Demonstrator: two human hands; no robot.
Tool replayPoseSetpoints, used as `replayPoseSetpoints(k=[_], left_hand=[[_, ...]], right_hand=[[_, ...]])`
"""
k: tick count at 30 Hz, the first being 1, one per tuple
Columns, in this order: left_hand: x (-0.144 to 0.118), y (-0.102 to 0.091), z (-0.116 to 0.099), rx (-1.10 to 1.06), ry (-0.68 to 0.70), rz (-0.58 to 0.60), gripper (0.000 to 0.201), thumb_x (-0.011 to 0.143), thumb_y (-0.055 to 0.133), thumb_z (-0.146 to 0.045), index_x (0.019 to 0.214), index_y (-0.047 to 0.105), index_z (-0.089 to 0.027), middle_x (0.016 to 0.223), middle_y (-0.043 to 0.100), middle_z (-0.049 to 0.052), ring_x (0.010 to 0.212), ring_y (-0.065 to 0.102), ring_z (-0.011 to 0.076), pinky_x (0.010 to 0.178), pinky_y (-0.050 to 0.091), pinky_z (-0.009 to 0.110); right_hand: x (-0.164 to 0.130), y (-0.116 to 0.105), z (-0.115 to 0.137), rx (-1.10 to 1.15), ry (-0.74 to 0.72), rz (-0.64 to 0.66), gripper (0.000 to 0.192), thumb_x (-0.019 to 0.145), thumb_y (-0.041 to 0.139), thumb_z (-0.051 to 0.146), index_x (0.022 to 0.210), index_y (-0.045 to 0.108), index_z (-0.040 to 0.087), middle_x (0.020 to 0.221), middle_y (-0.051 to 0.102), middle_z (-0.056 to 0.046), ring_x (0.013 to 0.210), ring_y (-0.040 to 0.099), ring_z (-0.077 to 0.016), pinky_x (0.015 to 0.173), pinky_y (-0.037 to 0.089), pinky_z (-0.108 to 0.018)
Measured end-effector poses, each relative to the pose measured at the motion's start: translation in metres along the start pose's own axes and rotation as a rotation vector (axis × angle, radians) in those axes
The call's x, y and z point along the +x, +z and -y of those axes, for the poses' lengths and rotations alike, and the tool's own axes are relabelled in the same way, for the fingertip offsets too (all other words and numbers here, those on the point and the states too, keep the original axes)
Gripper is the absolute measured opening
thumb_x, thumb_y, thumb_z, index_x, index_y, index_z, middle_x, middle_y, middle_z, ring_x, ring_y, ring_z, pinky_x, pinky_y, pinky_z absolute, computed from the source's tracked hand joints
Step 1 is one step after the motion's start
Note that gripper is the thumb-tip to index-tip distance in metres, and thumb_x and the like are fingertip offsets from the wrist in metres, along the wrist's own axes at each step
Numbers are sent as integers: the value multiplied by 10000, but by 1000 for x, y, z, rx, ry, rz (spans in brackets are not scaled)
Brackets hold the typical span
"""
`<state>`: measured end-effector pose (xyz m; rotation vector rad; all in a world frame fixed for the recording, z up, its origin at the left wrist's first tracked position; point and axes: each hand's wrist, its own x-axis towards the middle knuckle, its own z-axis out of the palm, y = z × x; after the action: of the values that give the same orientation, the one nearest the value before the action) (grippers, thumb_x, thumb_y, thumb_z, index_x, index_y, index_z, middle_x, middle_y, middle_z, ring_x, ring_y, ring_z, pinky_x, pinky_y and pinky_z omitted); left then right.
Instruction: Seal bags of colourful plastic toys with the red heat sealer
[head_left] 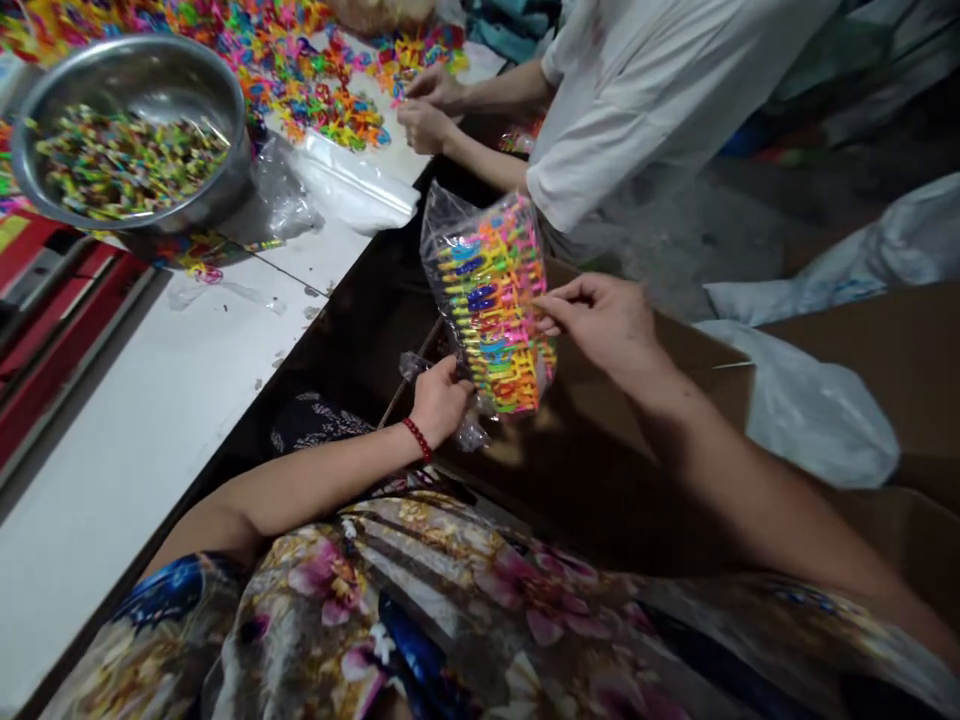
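Between your two hands, above your lap, you are holding up a clear plastic bag point(487, 300) packed with bright plastic pieces in pink, yellow, orange, green and blue. Your left hand point(439, 400), with a red bead bracelet point(417, 438) at the wrist, is closing around the lower left corner of the bag, fingers curled tight on the plastic. Your right hand point(600, 322) is pinching the bag's right edge about halfway up, thumb and fingertips pressed together on it. The bag is hanging tilted, its open top leaning toward the table, clear of the table edge and over the dark gap beside it.

To your left, a white table point(127, 420) is carrying a steel bowl point(225, 110) filled with small multicoloured pieces, and a heap of loose coloured pieces point(315, 90) is spreading across its far end. Empty clear bags point(352, 185) are lying just beside the bowl. Across from you, another person in a white shirt point(645, 90) is working both hands point(427, 110) at the edge of that heap. A pale crumpled sack point(810, 410) is lying on the brown cardboard point(900, 350) to your right.
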<state>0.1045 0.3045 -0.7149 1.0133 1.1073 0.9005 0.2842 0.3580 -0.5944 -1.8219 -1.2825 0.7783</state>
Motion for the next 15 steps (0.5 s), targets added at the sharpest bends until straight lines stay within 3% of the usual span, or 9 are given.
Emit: replayPoseSetpoints(k=[3,7,11,15], left_hand=[[-5,14,27,-2,-129,59,180,649,634,-62,783,706,-158,711,652,1,721,571,154,718,463,240],[-9,16,52,0,-247,93,129,610,640,-69,699,661,-159,640,586,-25,663,519,128,658,423,218],[-5,14,64,-19,-358,97,147,570,660,-57,678,656,-157,642,592,-24,667,533,124,669,425,218],[-7,16,71,-40,-551,6,121,572,655,-58,626,613,-158,579,561,-34,570,507,107,602,410,214]], right_hand=[[-5,-2,-36,-4,175,31,173,796,784,140,690,647,151,571,641,-11,479,603,-113,490,524,-203],[-9,4,-71,108,383,93,187,871,702,117,720,595,147,573,611,-4,475,578,-95,492,507,-184],[-6,12,-86,243,514,87,220,923,582,68,743,511,172,626,603,1,501,573,-87,501,497,-172],[-7,26,-95,279,522,163,206,931,589,130,750,510,187,638,576,17,532,551,-80,540,489,-171]])
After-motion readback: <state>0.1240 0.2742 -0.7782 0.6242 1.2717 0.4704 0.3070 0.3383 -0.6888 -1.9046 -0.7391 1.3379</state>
